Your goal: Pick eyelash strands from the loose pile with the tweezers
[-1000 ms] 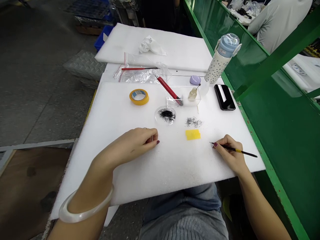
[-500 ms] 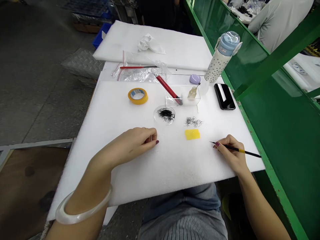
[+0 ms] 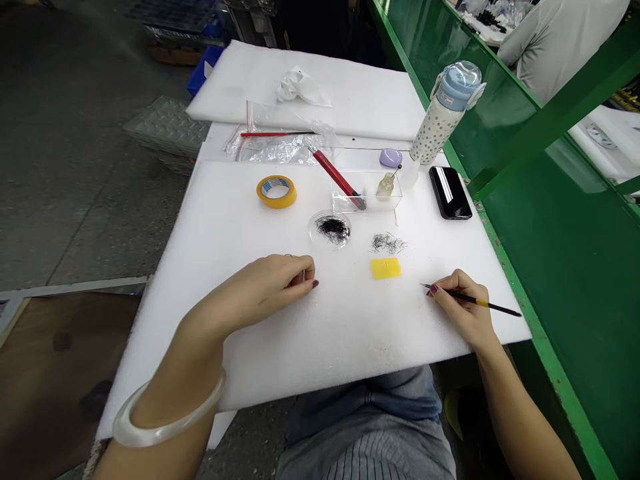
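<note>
White foam tops the bench (image 3: pixel 330 347), which sits beside a green partition (image 3: pixel 565 253) along its right edge. Near the bench's near right corner, a thin dark brush (image 3: pixel 503 309) lies slantwise in the right hand (image 3: pixel 465 303). Its fine tip points left, slightly toward the far edge; its long axis slopes down to the butt, near the right edge. Thumb and fingers pinch it close behind the tip. That hand is low over the foam, its forearm coming in across the near edge.

Left of centre, the left hand (image 3: pixel 285 283) is low at the foam with fingers curled and thumb drawn in; whether anything is between them cannot be told. Its forearm, wearing a white bangle (image 3: pixel 150 435), reaches in from the near left.

Between the hands lies a yellow piece (image 3: pixel 385 269), with loose black strands (image 3: pixel 389 244) just beyond it. A clear round dish (image 3: pixel 313 233) of black strands sits beyond the left hand.
</note>
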The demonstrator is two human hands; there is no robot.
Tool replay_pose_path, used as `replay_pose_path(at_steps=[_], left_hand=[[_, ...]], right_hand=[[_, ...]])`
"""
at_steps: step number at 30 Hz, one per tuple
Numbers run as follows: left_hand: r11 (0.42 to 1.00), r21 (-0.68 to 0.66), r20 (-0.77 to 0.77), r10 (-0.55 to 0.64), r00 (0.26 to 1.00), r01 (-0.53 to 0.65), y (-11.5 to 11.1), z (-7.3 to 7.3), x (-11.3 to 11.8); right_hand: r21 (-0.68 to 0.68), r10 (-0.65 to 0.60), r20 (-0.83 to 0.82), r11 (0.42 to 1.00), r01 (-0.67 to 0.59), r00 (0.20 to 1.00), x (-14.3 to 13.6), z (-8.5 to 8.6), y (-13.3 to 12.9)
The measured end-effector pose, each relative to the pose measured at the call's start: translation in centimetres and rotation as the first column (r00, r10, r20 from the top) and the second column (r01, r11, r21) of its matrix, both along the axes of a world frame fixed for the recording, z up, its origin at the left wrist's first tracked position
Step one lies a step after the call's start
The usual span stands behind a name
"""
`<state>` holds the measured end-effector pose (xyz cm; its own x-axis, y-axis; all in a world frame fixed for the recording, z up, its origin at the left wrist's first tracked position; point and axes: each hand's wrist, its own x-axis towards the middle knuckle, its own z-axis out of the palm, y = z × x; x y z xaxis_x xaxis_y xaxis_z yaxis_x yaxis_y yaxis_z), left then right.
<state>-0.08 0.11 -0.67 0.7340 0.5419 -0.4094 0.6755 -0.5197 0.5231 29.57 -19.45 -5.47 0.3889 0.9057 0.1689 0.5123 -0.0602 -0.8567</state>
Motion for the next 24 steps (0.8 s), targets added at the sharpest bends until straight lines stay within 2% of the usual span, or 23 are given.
replay_pose_path(at_steps=[14, 21, 24], left_hand=[[1.000, 0.000, 0.009, 0.011, 1.000, -0.011, -0.05, 0.23, 0.21], [1.000, -0.008, 0.039, 0.011, 0.999, -0.011, -0.04, 0.10, 0.11], [1.000, -0.007, 0.033, 0.004, 0.999, -0.004, -0.06, 0.14, 0.08]], right_hand=[[0.006, 0.000, -0.027, 1.000, 0.000, 1.000, 0.00, 0.10, 0.04], [0.038, -0.063, -0.124, 0.997, 0.068, 0.990, -0.22, -0.11, 0.05], [0.125, -0.156, -0.157, 0.976, 0.177, 0.975, 0.64, -0.22, -0.24]])
